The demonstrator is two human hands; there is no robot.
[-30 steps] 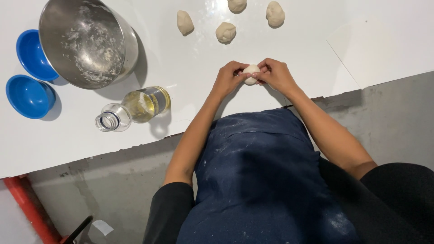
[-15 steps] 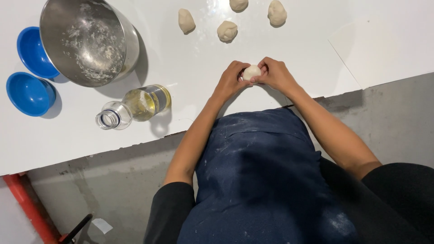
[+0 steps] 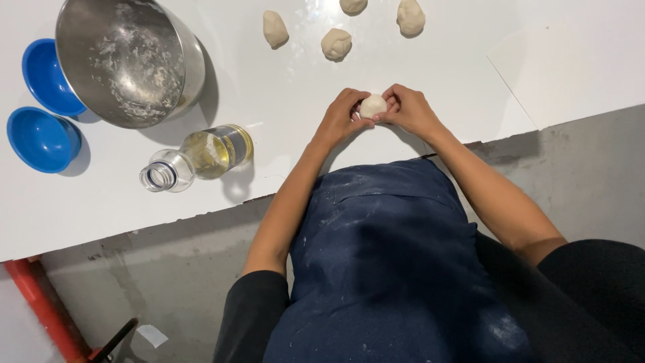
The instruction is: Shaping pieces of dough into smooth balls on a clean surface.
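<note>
Nothing much has shifted: left hand [image 3: 341,115] and right hand [image 3: 408,109] still cup the dough ball [image 3: 373,105], right of the bottle [image 3: 196,156].

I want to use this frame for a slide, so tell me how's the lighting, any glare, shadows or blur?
Head view: bright, even light and sharp focus throughout; a glare patch whitens the table near the far dough pieces; soft shadows fall to the right of the steel bowl and the oil bottle; the dough ball between the left hand and right hand looks nearly overexposed.
</note>
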